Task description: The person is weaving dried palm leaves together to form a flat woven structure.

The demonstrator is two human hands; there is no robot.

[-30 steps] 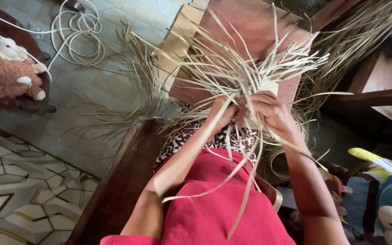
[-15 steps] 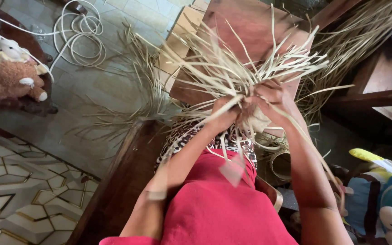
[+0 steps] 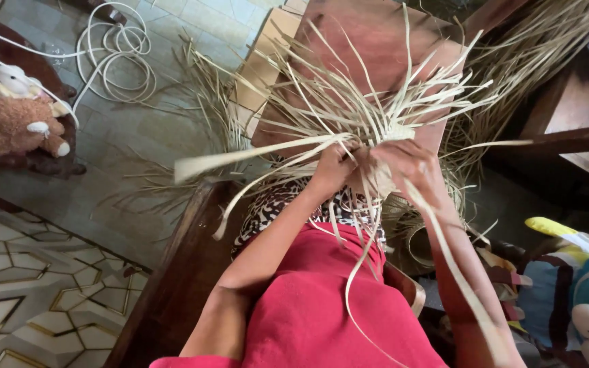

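Head view: we hold a half-woven piece of pale straw strips [image 3: 369, 126] above our lap, over the red cloth [image 3: 322, 307]. Our left hand [image 3: 332, 170] pinches strips with fingers closed; our right hand [image 3: 410, 163] curls shut round others. Stuffed toys [image 3: 18, 112] sit well apart.

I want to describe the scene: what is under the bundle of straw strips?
Both hands, left and right, grip the strips; below lie a patterned cloth and red garment. The woven centre is hidden.

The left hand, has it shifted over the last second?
Yes. The left hand has slid a little to the left, away from the right hand, judged against the brown board behind the pale strips.
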